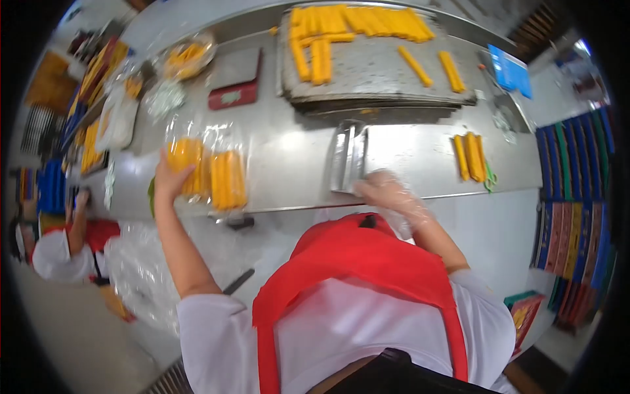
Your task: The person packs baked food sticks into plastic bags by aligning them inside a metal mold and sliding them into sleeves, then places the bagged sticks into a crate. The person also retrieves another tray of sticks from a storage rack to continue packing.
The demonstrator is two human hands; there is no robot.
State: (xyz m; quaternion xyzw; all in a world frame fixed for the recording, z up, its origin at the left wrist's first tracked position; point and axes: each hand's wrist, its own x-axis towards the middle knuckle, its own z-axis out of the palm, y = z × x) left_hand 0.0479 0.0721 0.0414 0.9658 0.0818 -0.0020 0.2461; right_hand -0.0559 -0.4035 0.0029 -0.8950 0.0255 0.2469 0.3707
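Note:
My left hand is on a clear bag of yellow sticks at the table's front edge, its fingers against the bag's left side. Right beside it lies a second clear bag of yellow sticks. My right hand, in a clear plastic glove, is at the lower end of a silvery metal trough; its fingertips are curled and partly hidden. Several loose yellow sticks lie to the right near green-handled scissors.
A stack of metal trays with many yellow sticks is at the back. A red scale, a bowl in plastic and a blue packet are also on the steel table. A co-worker is at the far left.

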